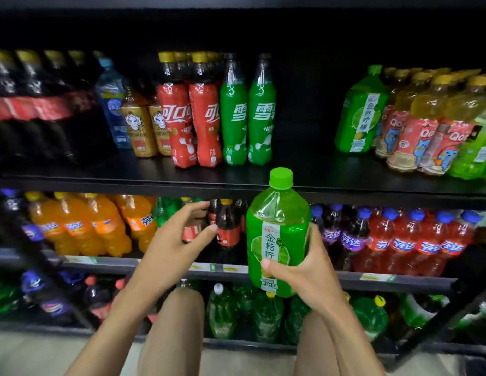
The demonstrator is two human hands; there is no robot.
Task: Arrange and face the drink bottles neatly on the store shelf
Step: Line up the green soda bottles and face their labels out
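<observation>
My right hand [301, 270] grips a big green bottle with a green cap [278, 226], upright, in front of the shelves and off any board. My left hand [179, 240] hovers beside it to the left, fingers loosely spread, holding nothing, in front of dark cola bottles [227, 226]. On the upper shelf [304, 169] a matching green bottle [361, 112] stands at the right. A bare gap lies between it and two green soda bottles [247, 112].
The upper shelf also carries red cola bottles [190, 115], gold bottles [141, 126], large dark bottles [27, 104] at left and yellow juice bottles [426, 123] at right. The middle shelf holds orange soda [82, 223] and red soda [415, 237]. Green bottles [244, 313] fill the bottom.
</observation>
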